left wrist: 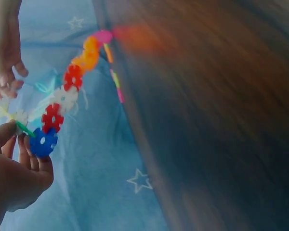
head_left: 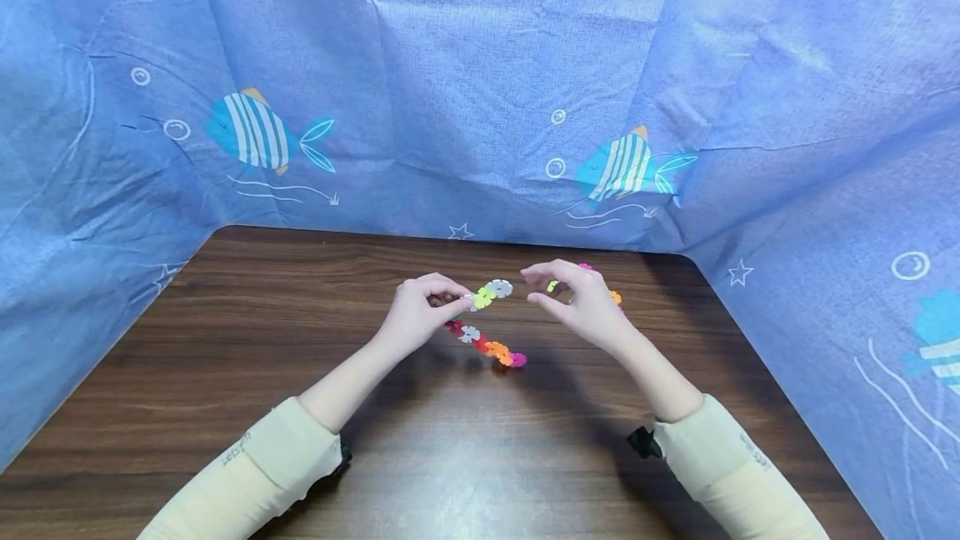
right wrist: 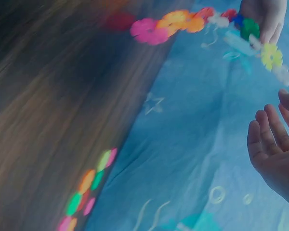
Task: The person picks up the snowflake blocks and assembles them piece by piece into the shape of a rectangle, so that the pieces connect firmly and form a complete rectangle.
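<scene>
My left hand (head_left: 418, 315) pinches a chain of snowflake-shaped plastic discs near its middle and holds it above the table. One end of the chain shows a yellow disc (head_left: 485, 297) and a whitish disc (head_left: 501, 288). The other end bends back through red, white and orange discs (head_left: 495, 349) to a pink disc (head_left: 518, 360). By the fingers sit a blue disc (left wrist: 43, 142) and a green disc (right wrist: 250, 29). My right hand (head_left: 583, 300) is a little apart from the whitish end, its fingers loosely bent with nothing between them.
Loose coloured discs (right wrist: 86, 180) lie on the wooden table (head_left: 315, 282) beyond my right hand, partly hidden by it in the head view. A blue fish-print cloth (head_left: 465, 107) hangs behind the table and along its sides.
</scene>
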`<state>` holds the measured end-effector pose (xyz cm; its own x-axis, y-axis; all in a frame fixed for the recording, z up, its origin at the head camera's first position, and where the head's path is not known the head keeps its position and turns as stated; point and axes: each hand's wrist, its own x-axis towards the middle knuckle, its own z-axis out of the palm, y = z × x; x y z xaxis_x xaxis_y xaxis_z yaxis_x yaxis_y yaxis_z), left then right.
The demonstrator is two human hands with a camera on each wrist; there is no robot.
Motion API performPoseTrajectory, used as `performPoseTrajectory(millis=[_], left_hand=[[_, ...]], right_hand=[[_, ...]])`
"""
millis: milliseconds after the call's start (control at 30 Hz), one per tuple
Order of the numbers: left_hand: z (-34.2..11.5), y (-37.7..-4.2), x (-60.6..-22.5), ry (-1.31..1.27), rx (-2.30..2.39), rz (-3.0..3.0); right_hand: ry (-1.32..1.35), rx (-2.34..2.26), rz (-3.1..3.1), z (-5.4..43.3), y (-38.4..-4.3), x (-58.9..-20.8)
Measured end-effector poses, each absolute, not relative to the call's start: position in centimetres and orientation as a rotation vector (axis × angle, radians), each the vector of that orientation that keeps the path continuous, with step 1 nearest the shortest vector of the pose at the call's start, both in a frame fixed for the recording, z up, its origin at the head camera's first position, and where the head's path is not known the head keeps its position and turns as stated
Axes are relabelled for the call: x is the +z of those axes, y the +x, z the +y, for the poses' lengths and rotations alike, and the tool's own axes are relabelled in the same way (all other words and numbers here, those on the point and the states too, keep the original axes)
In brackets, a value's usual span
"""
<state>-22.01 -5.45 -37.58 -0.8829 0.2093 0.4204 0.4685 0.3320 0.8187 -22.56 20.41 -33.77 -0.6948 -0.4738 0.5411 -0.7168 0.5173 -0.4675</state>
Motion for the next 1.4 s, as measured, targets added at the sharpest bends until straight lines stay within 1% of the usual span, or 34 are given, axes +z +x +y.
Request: performPoseTrajectory(millis=[200,467,767,900,1067,1200,1400], left_hand=[[-6.3,-22.7,-38.5,-0.602,-1.479,-2.486],[-7.2,-23.7,-39.6,-0.731,-1.43,-2.527],[-7.8,-24.2,-40.3,-0.883,-1.283,-2.529],[-8.1,-24.4,-40.7,-0.975,-1.217,-2.521],[-8.7,-24.6,-41.2,-1.066,-1.133,-2.478],[-9.0,-24.6,-41.5,-1.102,-1.061,-2.474],[-9.0,-24.5,-41.9,-1.107,-1.029,-2.49]], right_hand=[[0.892,0.931,-2.476,22.9,-24.2,-35.5],[0.873,0.809,-2.522,26.2,-26.6,-37.8],[0.808,0.717,-2.668,29.6,-29.1,-40.4],[0.787,0.702,-2.738,30.3,-30.0,-40.9],[0.836,0.57,-2.814,30.7,-31.0,-41.6],[0.867,0.484,-2.866,30.9,-31.6,-42.1],[0.85,0.455,-2.9,31.2,-31.6,-42.7]])
